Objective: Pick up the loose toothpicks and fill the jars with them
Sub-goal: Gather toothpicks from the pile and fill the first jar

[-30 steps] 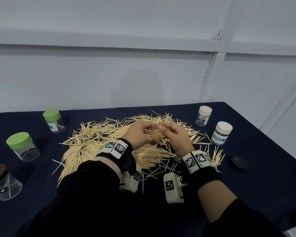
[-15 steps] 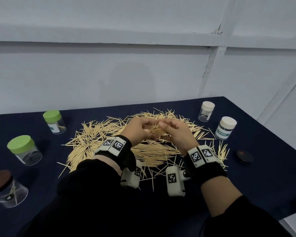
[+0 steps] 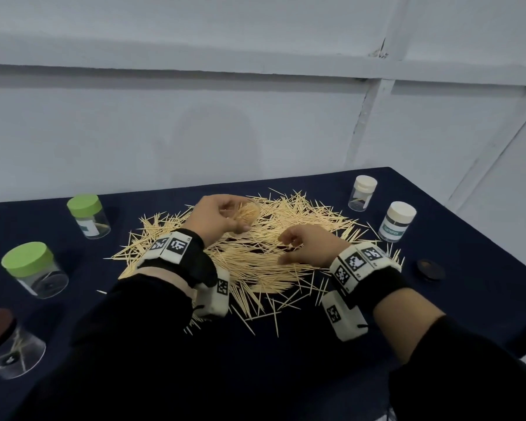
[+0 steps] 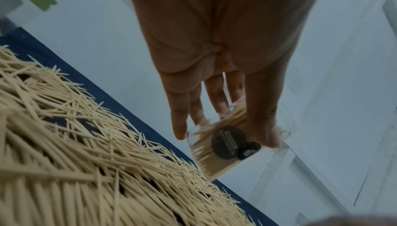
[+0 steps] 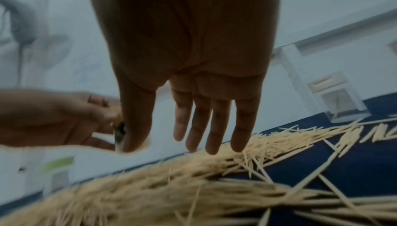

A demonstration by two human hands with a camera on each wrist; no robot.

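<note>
- Here, the left hand (image 3: 216, 218) holds a clear round plastic jar with a black label (image 4: 227, 146), fingers curled round one side and the thumb (image 4: 265, 109) pressed on the other; the jar is open-mouthed, tilted and packed with toothpicks.
- The jar hangs above the far part of the loose heap of pale wooden toothpicks (image 3: 255, 256), which lies spread on the dark blue tablecloth (image 3: 438, 314) beneath both hands.
- The right hand (image 3: 308, 247) holds nothing: in the wrist view its fingers (image 5: 217, 128) are straight and close together, tips just above the heap, thumb apart on the jar's side.
- Beyond the right fingers stand two clear jars with cream lids (image 3: 363, 192), and a dark round lid (image 3: 430, 268) lies on the cloth outside that wrist.
- Outside the left fingers stand two clear jars with green lids (image 3: 87, 215), and nearer the person a clear jar with a brown lid (image 3: 3, 344) with a few toothpicks inside.
</note>
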